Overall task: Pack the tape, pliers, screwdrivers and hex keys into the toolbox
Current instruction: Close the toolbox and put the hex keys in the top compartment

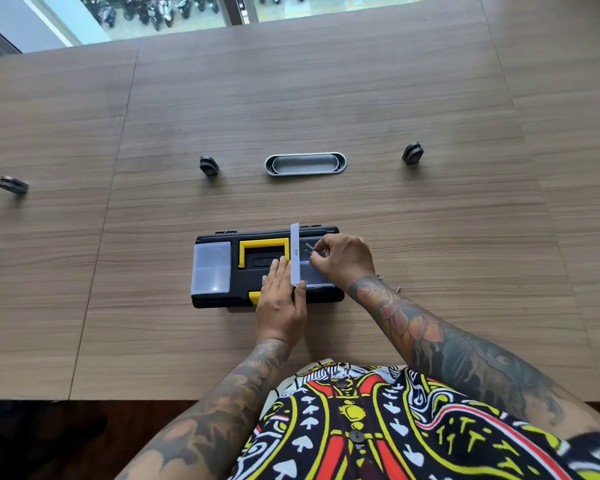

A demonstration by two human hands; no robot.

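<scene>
So the black plastic toolbox sat near the front edge of the pale wood-grain table, main lid down, and the action was all on top of it. The left hand had the clear flip-up lid of the right-hand organiser tray stood on edge, fingers laid flat up its left face and the thumb tucked round the near end. Pretty clearly that was just to stop the lid flopping shut while the other hand worked. The right hand hovered over the open tray with a small bent metal hex key pinched in its fingertips, the rest of the fingers curled in. It made sense to me: a part that tiny would get lost in the main bin, so it went in the little tray instead. The key looked to be just above the tray rather than resting in it, but it was too small to be sure. A couple more loose metal hex keys lay on the table just right of the box, by the right wrist, so I'd guess they were next. The matching clear-lidded tray on the left end was shut. No tape, pliers or screwdrivers showed on the table, so my bet was they were already packed.
</scene>
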